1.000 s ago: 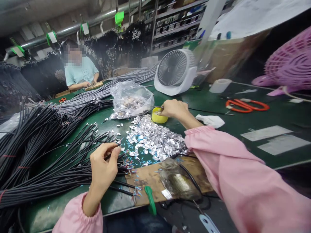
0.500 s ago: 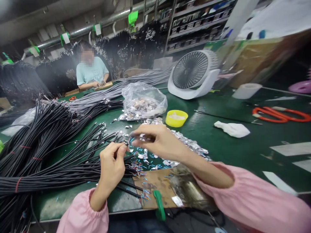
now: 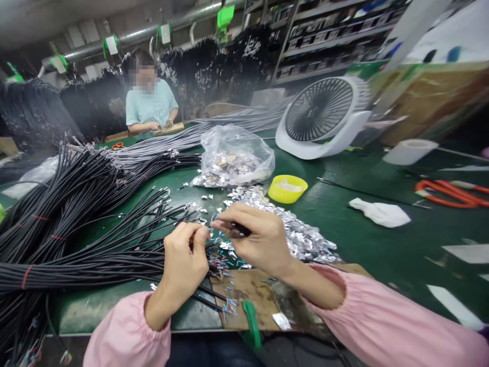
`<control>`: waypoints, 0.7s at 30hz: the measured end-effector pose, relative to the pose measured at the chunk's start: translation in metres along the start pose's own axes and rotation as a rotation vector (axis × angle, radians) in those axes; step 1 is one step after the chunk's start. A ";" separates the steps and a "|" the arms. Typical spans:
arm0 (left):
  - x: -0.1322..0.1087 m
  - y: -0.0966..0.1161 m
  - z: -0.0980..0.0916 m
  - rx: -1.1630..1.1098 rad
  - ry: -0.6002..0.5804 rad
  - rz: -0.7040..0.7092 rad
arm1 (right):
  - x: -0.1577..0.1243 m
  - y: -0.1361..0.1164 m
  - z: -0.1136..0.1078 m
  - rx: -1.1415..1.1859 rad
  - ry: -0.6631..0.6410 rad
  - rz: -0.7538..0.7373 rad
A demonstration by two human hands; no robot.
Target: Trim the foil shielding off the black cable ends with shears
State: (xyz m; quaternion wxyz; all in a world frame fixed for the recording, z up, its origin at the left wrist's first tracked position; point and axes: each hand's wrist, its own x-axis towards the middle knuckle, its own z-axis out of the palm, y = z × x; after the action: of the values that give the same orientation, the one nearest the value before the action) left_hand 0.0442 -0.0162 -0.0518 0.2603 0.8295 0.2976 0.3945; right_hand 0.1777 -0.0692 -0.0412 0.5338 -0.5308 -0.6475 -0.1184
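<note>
My left hand (image 3: 185, 260) is closed, thumb against the bent forefinger, on the end of a black cable that is mostly hidden behind the fingers. Just to its right, my right hand (image 3: 260, 237) pinches the thin coloured wires (image 3: 214, 217) at that cable's tip; a bit of blue shows. Beneath the hands lie more black cables (image 3: 126, 267), with stripped coloured ends fanned out at the right. A heap of silver foil scraps (image 3: 305, 237) lies beyond my right hand, and small blue wire snippets are scattered nearby.
A clear bag of scraps (image 3: 237, 158), a yellow dish (image 3: 287, 189) and a white fan (image 3: 323, 117) stand farther back. Orange-handled scissors (image 3: 446, 193) and a white cloth-like piece (image 3: 380, 213) lie right. A brown board (image 3: 244, 285) is at the front edge. A co-worker (image 3: 151, 104) sits opposite.
The view has shifted slightly, so the fan and dish appear farther right. My right hand has turned and lowered a little, its fingers now closed together near my left fingertips.
</note>
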 end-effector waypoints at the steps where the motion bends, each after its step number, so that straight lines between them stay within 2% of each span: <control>1: 0.000 0.000 0.000 0.001 -0.008 0.007 | 0.000 0.000 -0.002 -0.051 0.005 -0.043; 4: 0.000 0.002 -0.001 0.001 -0.014 0.014 | 0.001 0.004 -0.008 -0.184 0.082 -0.042; 6: -0.001 0.002 -0.002 -0.004 -0.002 0.002 | 0.003 0.007 -0.011 -0.218 0.183 0.062; 7: -0.001 0.002 -0.002 -0.009 0.006 -0.005 | 0.004 0.008 -0.012 -0.194 0.192 0.114; 9: -0.001 0.002 -0.003 -0.019 0.013 -0.016 | 0.005 0.008 -0.012 -0.077 0.082 0.157; 11: -0.001 0.002 -0.002 -0.027 0.004 -0.013 | 0.005 0.006 -0.010 0.051 -0.085 0.115; 14: -0.002 0.002 -0.001 -0.019 -0.011 0.002 | 0.004 0.003 -0.006 0.161 -0.157 0.109; 19: -0.002 0.003 -0.002 -0.020 -0.015 0.046 | 0.002 0.004 -0.005 0.589 -0.291 0.483; 21: -0.001 0.003 -0.002 -0.021 -0.035 0.059 | 0.000 0.004 -0.005 0.623 -0.308 0.500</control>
State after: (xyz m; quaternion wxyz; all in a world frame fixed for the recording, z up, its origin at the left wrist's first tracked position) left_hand 0.0431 -0.0190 -0.0491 0.2622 0.8419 0.2643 0.3906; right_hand 0.1838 -0.0710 -0.0412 0.5779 -0.4966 -0.5758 0.2965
